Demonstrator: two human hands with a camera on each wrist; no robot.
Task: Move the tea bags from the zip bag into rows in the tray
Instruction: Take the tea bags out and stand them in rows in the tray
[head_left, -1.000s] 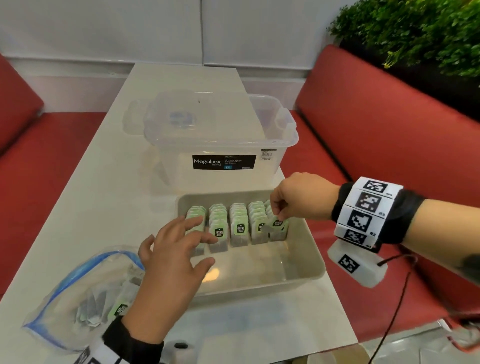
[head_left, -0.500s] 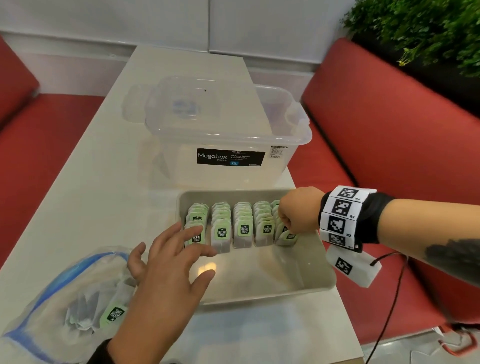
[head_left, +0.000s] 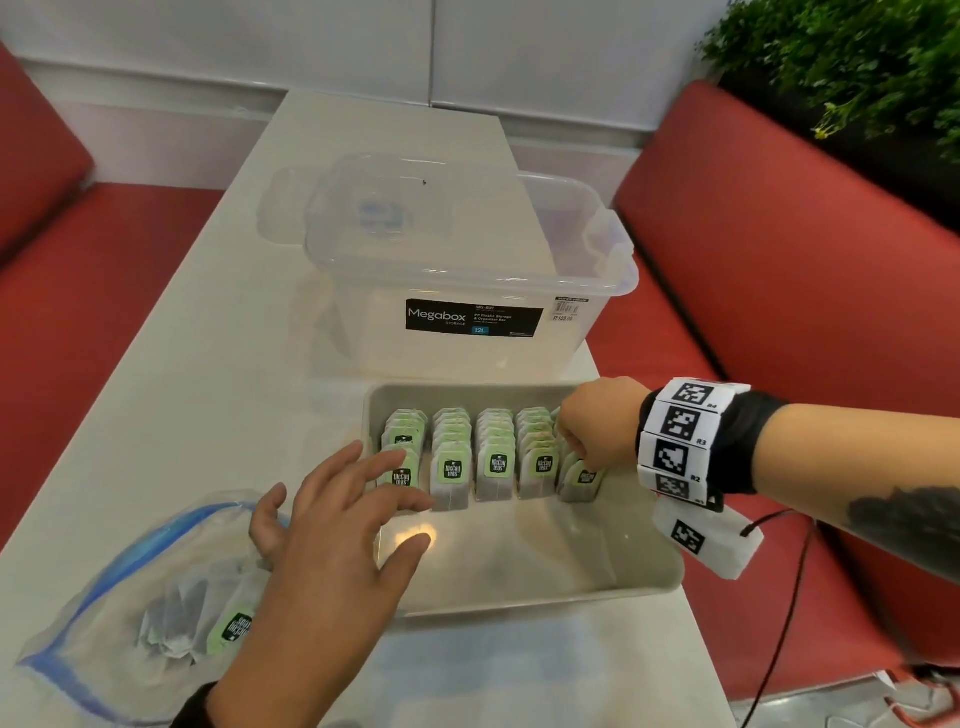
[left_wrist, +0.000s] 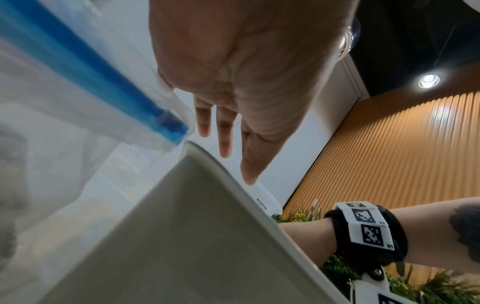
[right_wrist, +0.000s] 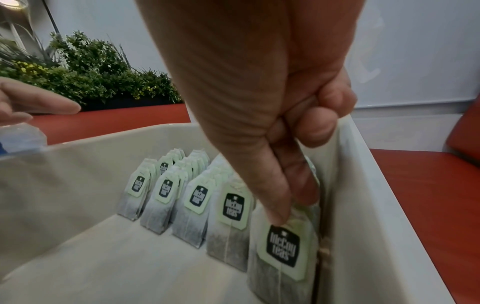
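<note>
A grey tray (head_left: 524, 566) holds several rows of green-tagged tea bags (head_left: 496, 462), standing upright against its far wall. My right hand (head_left: 582, 447) is at the tray's right wall and pinches the top of a tea bag (head_left: 584, 475) at the front of the rightmost row. The right wrist view shows thumb and forefinger of that hand (right_wrist: 293, 207) on this tea bag (right_wrist: 283, 248), beside the tray wall (right_wrist: 348, 185). My left hand (head_left: 405, 512) hovers open, fingers spread, over the tray's left side. The zip bag (head_left: 119, 597), with tea bags left inside, lies under its wrist.
A clear Megabox storage box (head_left: 467, 280) stands right behind the tray. The white table (head_left: 208, 364) ends just right of the tray, with red benches (head_left: 779, 260) on both sides. A green plant (head_left: 857, 62) is at the back right. A cable hangs from my right wrist.
My right hand has sunk lower into the tray with the tea bag, down to the front of the rightmost row. The left hand has stayed spread over the tray's left side.
</note>
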